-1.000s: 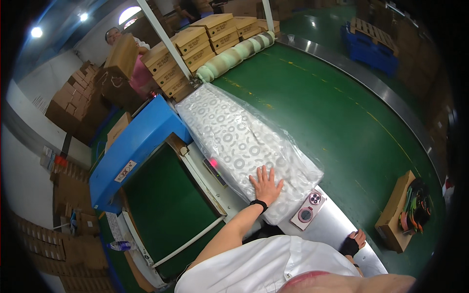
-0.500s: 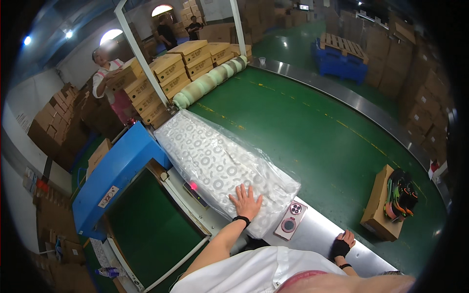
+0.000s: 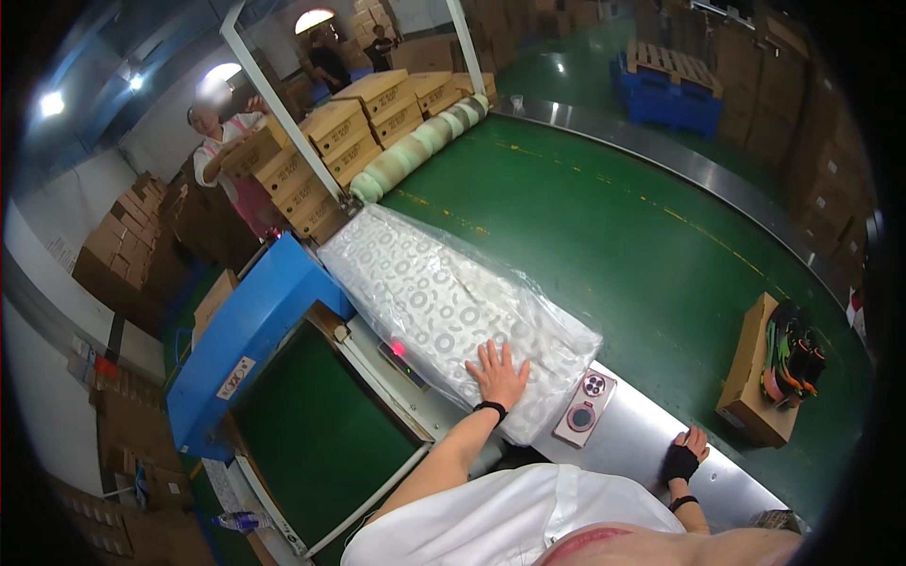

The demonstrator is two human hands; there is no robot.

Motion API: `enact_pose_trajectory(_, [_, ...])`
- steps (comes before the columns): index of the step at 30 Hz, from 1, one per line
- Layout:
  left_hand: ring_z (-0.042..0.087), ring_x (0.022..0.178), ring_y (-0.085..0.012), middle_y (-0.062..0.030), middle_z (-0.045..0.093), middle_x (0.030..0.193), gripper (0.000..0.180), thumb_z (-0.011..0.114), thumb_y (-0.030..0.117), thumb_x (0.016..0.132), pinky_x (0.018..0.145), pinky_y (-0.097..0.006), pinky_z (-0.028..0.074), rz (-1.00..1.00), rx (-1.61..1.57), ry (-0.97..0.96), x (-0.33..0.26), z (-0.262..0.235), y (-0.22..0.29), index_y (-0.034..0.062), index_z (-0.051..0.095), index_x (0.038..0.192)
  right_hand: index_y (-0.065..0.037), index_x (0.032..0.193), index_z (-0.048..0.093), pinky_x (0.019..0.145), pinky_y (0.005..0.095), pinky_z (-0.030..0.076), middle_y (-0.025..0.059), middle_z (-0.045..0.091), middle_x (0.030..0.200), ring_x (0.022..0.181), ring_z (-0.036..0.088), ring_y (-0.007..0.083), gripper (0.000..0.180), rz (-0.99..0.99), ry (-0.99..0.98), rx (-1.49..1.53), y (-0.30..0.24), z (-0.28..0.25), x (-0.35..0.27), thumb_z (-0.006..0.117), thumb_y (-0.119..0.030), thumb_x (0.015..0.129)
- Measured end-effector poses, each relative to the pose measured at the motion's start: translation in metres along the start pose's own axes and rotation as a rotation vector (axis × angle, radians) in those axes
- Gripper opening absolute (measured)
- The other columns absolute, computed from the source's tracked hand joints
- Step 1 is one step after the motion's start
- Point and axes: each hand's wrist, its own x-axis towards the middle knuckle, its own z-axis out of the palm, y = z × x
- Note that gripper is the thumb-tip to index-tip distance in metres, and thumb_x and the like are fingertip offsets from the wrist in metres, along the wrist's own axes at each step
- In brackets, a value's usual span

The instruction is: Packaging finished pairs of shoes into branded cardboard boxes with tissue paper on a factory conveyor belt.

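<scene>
Left hand (image 3: 497, 374), fingers spread flat on the wrapped pack (image 3: 444, 307), unmoved since before; right hand (image 3: 683, 457) curled on the steel edge (image 3: 642, 443), phone (image 3: 585, 422) between.

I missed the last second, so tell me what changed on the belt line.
Little changed. The left hand stays flat, fingers spread, on the plastic-wrapped bundle, which lies in the same place beside the blue machine. The right hand still rests on the metal ledge. The phone has not moved. Only the camera's view shifted.
</scene>
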Motion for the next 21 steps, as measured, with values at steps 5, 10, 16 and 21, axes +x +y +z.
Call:
enact_pose_trajectory(5, [0.017, 0.123, -0.0373, -0.0212, 0.024, 0.132, 0.061, 0.041, 0.047, 0.079, 0.091, -0.064, 0.010, -0.019, -0.010, -0.035, 0.000, -0.001, 0.003, 0.0066, 0.034, 0.125, -0.006, 0.101, 0.052, 0.091, 0.0425, 0.025, 0.0084, 0.049, 0.109, 0.108, 0.039, 0.0232, 0.029, -0.007, 0.029, -0.046, 0.007, 0.012, -0.002, 0.049, -0.019, 0.075])
enact_pose_trajectory(10, [0.017, 0.124, -0.0363, -0.0207, 0.024, 0.132, 0.061, 0.042, 0.047, 0.079, 0.092, -0.063, 0.010, -0.009, -0.015, -0.005, 0.000, -0.002, 0.002, 0.0070, 0.034, 0.125, -0.006, 0.101, 0.051, 0.091, 0.0421, 0.025, 0.0084, 0.049, 0.108, 0.108, 0.039, 0.0234, 0.029, -0.038, 0.050, -0.038, 0.005, 0.007, -0.004, 0.049, -0.019, 0.075])
enact_pose_trajectory(16, [0.017, 0.124, -0.0356, -0.0199, 0.024, 0.132, 0.061, 0.041, 0.047, 0.079, 0.093, -0.062, 0.009, -0.031, -0.022, -0.020, 0.000, -0.004, 0.000, 0.0075, 0.034, 0.125, -0.006, 0.101, 0.050, 0.091, 0.0417, 0.025, 0.0086, 0.049, 0.107, 0.108, 0.039, 0.0234, 0.029, -0.042, 0.036, -0.046, 0.000, 0.004, -0.003, 0.048, -0.019, 0.076])
enact_pose_trajectory(21, [0.016, 0.124, -0.0358, -0.0200, 0.023, 0.132, 0.061, 0.041, 0.047, 0.079, 0.093, -0.062, 0.008, -0.039, -0.020, -0.051, 0.000, -0.006, 0.002, 0.0074, 0.033, 0.125, -0.007, 0.102, 0.049, 0.090, 0.0405, 0.025, 0.0096, 0.048, 0.108, 0.107, 0.040, 0.0232, 0.029, -0.026, 0.009, -0.052, 0.001, 0.004, -0.003, 0.047, -0.019, 0.076])
